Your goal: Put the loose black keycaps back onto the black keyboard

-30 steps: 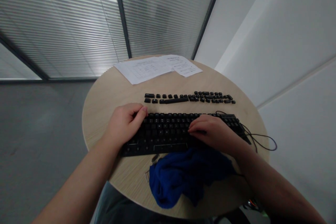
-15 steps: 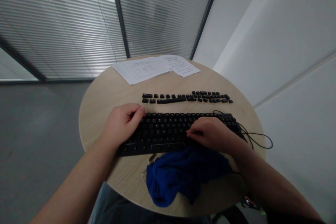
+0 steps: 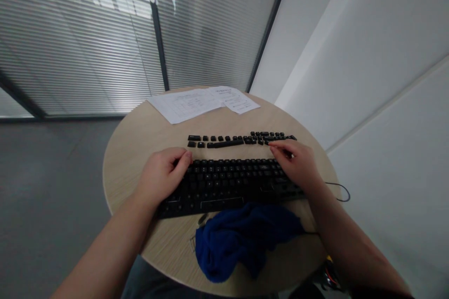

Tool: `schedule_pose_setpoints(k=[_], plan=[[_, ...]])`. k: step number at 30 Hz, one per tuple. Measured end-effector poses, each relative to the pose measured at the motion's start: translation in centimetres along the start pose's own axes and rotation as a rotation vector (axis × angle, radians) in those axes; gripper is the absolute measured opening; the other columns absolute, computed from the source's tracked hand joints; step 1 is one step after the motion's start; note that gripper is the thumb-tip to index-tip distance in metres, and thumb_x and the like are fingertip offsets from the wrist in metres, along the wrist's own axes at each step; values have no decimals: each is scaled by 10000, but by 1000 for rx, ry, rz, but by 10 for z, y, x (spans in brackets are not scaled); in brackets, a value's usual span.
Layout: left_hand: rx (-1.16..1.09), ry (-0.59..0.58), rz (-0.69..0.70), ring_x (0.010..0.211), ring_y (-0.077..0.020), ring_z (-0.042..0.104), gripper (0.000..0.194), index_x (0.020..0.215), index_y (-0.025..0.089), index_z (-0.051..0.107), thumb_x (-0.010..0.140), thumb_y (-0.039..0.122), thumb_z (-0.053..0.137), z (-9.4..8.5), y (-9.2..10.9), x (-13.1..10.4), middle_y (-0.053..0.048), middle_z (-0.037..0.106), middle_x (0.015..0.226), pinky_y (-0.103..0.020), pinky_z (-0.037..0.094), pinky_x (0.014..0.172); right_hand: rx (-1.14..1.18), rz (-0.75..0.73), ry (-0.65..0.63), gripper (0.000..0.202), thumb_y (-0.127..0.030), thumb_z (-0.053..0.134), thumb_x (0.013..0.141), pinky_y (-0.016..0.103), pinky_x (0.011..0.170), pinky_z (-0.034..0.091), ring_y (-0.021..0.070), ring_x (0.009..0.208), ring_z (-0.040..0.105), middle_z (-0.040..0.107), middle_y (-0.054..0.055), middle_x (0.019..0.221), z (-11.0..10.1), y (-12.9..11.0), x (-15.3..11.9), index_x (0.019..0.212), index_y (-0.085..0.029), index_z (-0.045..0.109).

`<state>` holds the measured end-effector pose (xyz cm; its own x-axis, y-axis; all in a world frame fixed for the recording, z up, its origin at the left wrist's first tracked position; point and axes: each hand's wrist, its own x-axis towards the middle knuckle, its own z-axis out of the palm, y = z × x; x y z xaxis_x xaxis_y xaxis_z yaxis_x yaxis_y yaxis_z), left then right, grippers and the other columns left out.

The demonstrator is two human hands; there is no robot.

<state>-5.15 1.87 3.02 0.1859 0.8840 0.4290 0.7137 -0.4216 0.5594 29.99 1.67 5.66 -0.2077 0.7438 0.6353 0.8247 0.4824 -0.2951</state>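
Note:
A black keyboard (image 3: 228, 175) lies across the round table, its near rows bare of keycaps with the switches showing. My left hand (image 3: 164, 170) is closed around its far left corner. Beyond the keyboard, several loose black keycaps (image 3: 220, 138) are lined up in rows, with the long spacebar (image 3: 228, 144) among them. Over the right part of these rows reaches my right hand (image 3: 296, 161). Its thumb and forefinger are pinched together at a small keycap (image 3: 267, 143), partly covered by the fingertips.
A crumpled blue cloth (image 3: 242, 238) rests along the keyboard's near side. Beside it lie a small dark tool (image 3: 202, 218) and a wire piece (image 3: 192, 244). Printed papers (image 3: 189, 105) are at the table's far edge. A black cable (image 3: 345, 191) loops off to the right.
My right hand has moved from the keyboard's keys away from me and to the right, onto the loose keycaps. My left hand keeps its hold. The camera view has tilted up slightly.

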Motion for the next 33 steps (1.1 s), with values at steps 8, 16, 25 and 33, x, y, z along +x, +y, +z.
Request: schedule_pose_setpoints(k=[8,16,25,33], plan=[[-31,-2,55,635,-189,589,432,633,214,558,956,460,409,-3,1,0,-25,624,626,-315,397,634,-144,-69,-247,216,-275,612,948,311,876,512,171,912,653,739,58,982,-5,13,72,1058,-214,787],[10,-25,87,646,-185,574,427,629,216,531,965,432,381,-4,3,-1,-33,615,641,-314,406,640,-342,152,-643,303,-145,636,865,293,900,508,191,963,679,752,63,1055,61,75,128,1132,-186,774],[24,-44,127,654,-188,573,411,637,217,514,978,406,385,-1,2,-1,-31,603,645,-325,399,655,-282,166,-743,310,-150,707,826,221,871,513,147,954,684,748,71,1095,86,90,139,1132,-155,756],[22,-51,135,646,-186,566,419,637,213,514,985,409,385,-1,1,-1,-34,605,650,-325,392,651,-254,181,-762,263,-150,747,798,202,804,490,132,885,676,759,54,1014,102,96,142,1061,-148,763]])
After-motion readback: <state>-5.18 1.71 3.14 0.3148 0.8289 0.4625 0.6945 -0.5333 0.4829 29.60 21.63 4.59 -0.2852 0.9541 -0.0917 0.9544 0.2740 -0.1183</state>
